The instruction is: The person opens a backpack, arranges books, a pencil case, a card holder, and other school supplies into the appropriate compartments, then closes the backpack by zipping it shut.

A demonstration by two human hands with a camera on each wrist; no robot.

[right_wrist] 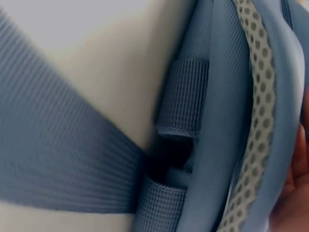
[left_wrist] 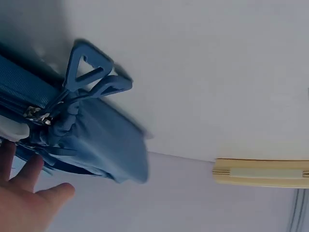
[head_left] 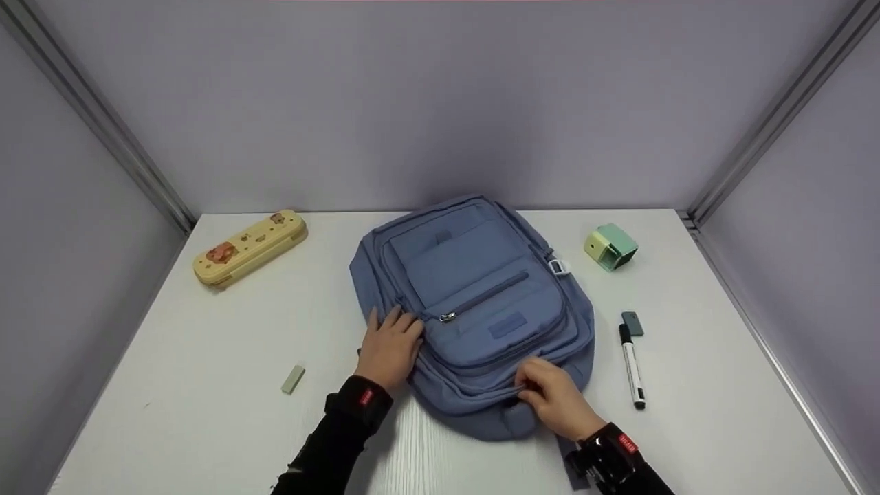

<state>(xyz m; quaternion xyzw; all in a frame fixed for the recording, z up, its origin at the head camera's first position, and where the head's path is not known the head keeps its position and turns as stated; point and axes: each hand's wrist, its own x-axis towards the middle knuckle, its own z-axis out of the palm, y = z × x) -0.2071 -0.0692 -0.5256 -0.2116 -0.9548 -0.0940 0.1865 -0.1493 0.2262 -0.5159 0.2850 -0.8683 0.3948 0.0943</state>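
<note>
A blue backpack (head_left: pixel 474 247) lies on the table with its front pocket facing up. On its left side rests my left hand (head_left: pixel 392 347), fingers spread over the fabric. At the lower right edge my right hand (head_left: pixel 557 399) pinches a fold of the backpack's cloth between thumb and fingers. The left wrist view shows two looped zipper pulls (left_wrist: pixel 87 72) and the fingers close to the zip. Up close in the right wrist view are a webbing strap (right_wrist: pixel 63 145) and a mesh-lined edge (right_wrist: pixel 260 96), with my right fingers partly hidden behind the cloth.
A yellow pencil case (head_left: pixel 251 249) lies at the back left, and a pale green eraser (head_left: pixel 293 379) nearer on that side. To the right are a green and yellow sharpener-like box (head_left: pixel 610 246), a small dark green block (head_left: pixel 632 323) and a marker (head_left: pixel 632 368). Panels enclose the table.
</note>
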